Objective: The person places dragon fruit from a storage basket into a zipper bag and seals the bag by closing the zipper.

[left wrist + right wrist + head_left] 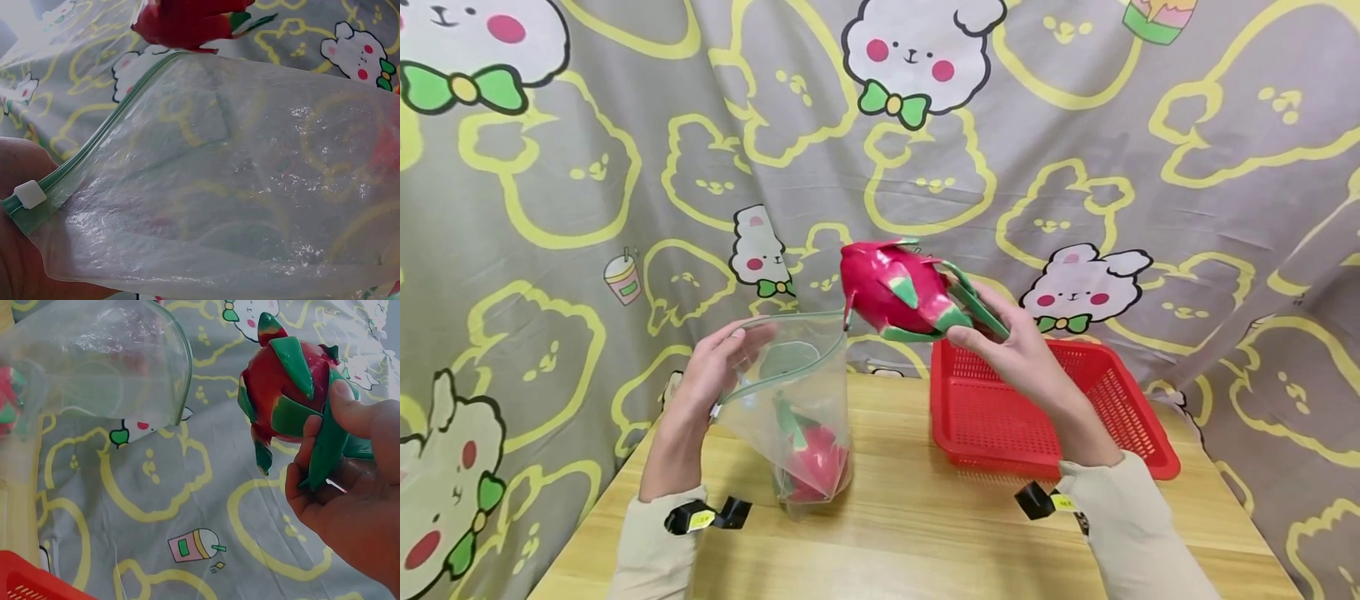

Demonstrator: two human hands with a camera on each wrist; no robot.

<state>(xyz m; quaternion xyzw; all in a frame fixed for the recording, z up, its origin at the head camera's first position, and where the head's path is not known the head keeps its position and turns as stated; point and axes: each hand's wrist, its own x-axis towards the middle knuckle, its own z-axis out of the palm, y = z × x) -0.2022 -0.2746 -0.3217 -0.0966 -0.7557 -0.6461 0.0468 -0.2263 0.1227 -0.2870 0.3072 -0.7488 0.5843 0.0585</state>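
My right hand [1018, 346] grips a dragon fruit [895, 287] by the long green scales at one end; its pink-red body points left, just above the mouth of a clear zip bag [820, 367]. In the right wrist view, thumb and fingers pinch a green scale [331, 440]. My left hand [718, 362] holds the bag at its green-edged mouth, which gapes wide. A white slider [30, 194] sits at the zip's end near that hand. Inside the bag, at the bottom, lies another dragon fruit [816, 462], seen through the plastic.
On the right of the wooden table [910, 533] stands a red perforated basket [951, 417], partly behind my right forearm. A grey curtain [820, 183] with cartoon bears and rabbits hangs behind and at both sides. Each wrist wears a black strap.
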